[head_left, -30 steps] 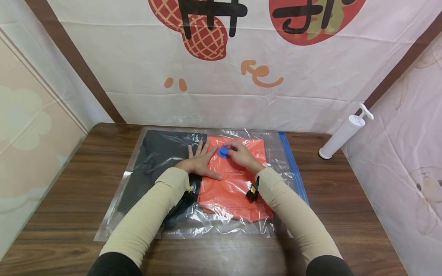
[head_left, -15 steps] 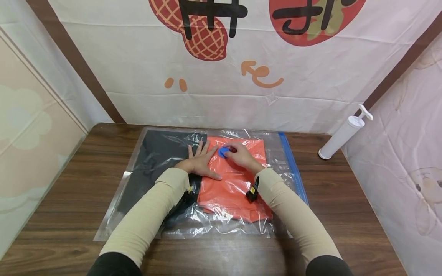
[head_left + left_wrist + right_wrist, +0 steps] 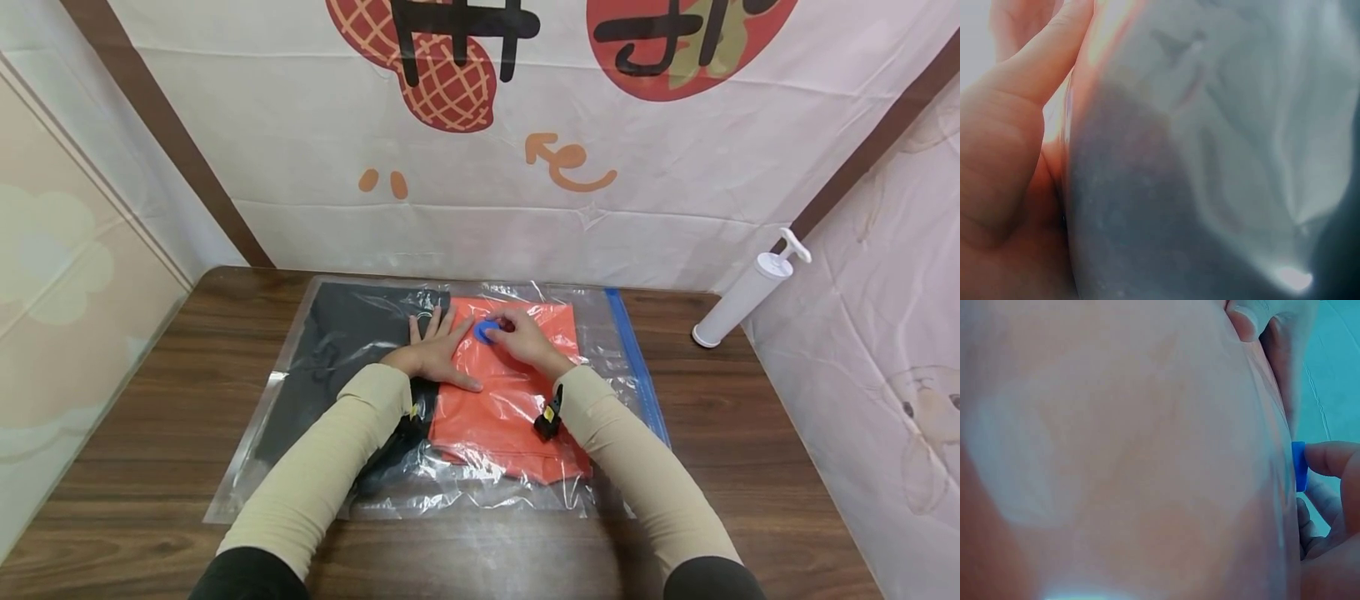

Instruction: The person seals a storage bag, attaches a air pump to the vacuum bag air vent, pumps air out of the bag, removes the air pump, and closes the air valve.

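Observation:
A clear plastic vacuum storage bag lies flat on the table, its blue zip strip at the right side. Inside it are a folded dark cloth item and, to the right, a folded orange one. My left hand rests on the bag with fingers spread, across the border between the two. With thumb and fingers, my right hand pinches the round blue valve cap above the orange item. The right wrist view shows the thumb and fingers at this blue cap from the side.
A white hand pump with a T-handle stands at the table's right back edge. Brown wood-grain tabletop shows around the bag. Printed fabric walls close off the back and both sides.
The right fingers have shifted slightly around the blue valve cap. The left hand, the bag and the pump have kept their places.

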`<state>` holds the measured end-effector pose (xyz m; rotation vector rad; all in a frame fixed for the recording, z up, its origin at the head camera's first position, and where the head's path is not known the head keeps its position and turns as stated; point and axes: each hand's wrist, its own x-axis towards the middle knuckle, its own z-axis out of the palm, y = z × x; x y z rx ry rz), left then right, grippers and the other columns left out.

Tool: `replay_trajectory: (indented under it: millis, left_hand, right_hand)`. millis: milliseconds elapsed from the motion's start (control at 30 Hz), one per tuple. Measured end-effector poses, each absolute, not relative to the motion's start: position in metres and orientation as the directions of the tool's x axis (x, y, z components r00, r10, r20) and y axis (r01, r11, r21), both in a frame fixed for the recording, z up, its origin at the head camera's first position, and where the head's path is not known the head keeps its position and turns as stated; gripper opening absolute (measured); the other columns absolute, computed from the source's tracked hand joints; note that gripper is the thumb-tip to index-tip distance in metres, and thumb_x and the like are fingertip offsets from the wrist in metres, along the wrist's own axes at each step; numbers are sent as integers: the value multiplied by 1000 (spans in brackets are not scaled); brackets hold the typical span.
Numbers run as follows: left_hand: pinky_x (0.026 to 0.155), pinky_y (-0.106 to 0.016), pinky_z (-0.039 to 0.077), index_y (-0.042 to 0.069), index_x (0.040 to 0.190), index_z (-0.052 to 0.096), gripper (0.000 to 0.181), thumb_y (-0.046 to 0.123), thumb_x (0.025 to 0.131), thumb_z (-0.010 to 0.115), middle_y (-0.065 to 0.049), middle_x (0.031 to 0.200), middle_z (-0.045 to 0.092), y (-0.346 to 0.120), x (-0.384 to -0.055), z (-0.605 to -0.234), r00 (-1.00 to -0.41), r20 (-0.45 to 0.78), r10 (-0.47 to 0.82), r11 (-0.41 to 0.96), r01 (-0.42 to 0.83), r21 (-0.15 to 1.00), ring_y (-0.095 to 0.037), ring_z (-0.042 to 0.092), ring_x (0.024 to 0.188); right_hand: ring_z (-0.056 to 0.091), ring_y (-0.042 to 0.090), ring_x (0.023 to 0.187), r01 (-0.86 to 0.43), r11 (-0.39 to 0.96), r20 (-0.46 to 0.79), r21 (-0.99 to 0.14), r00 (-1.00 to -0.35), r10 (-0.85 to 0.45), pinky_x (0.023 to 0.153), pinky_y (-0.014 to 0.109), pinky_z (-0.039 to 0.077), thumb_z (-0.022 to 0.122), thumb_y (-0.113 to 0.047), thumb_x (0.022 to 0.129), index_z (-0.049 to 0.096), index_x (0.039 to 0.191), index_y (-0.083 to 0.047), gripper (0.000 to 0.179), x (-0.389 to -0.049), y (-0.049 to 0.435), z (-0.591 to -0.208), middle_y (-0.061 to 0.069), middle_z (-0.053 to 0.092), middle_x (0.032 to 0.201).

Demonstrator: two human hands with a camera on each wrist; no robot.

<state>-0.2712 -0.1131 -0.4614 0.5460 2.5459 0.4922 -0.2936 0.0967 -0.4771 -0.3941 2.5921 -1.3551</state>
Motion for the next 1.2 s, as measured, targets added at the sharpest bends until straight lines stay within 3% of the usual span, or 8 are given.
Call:
replay_trajectory:
  millis: [167,333,667,833,1033,1200]
  left_hand:
    - [109,-68,-25,22,165,0,124,68,78,76,-17,168,-17,-113,-271,-460,-802,-381,460,855,286,432,-38,-28,149]
    - [109,-69,-24,22,165,0,124,67,79,76,-18,168,-17,-112,-271,-460,-803,-377,461,855,289,430,-39,-28,150]
    - [107,-65,-29,23,165,-1,130,75,73,75,-15,167,-23,-114,-275,-467,-798,-375,472,840,279,466,-35,-32,148]
    - [105,-64,-32,25,165,-3,134,80,69,74,-13,166,-24,-115,-280,-476,-801,-368,472,835,273,478,-33,-35,147]
    - [105,-64,-32,26,165,-3,132,77,71,75,-13,166,-25,-115,-281,-477,-803,-375,463,842,267,469,-33,-35,147]
    - [107,-65,-30,24,165,-1,130,74,73,75,-15,167,-23,-114,-275,-468,-799,-376,469,841,273,467,-35,-32,148]
  right_hand:
    - [58,24,95,-145,539,-41,-830,-947,-317,85,34,47,63,-8,98,68,131,-6,34,-295,97,-478,12,64,105]
    - [55,23,96,-119,529,-56,-841,-951,-303,86,33,45,68,-16,98,62,136,-4,40,-295,96,-478,11,61,107]
    - [56,23,98,-141,523,-38,-841,-948,-316,90,35,47,72,-14,96,64,122,2,32,-295,97,-478,14,63,111]
    - [58,25,100,-160,525,-32,-836,-941,-338,93,40,48,67,-10,96,67,129,-3,34,-294,98,-477,13,64,110]
    - [56,24,100,-130,523,-56,-843,-944,-324,91,37,47,71,-18,97,59,138,-2,46,-294,98,-478,14,62,113]
    - [56,24,100,-110,525,-65,-844,-950,-304,90,36,47,71,-19,98,62,127,1,37,-294,97,-478,13,63,114]
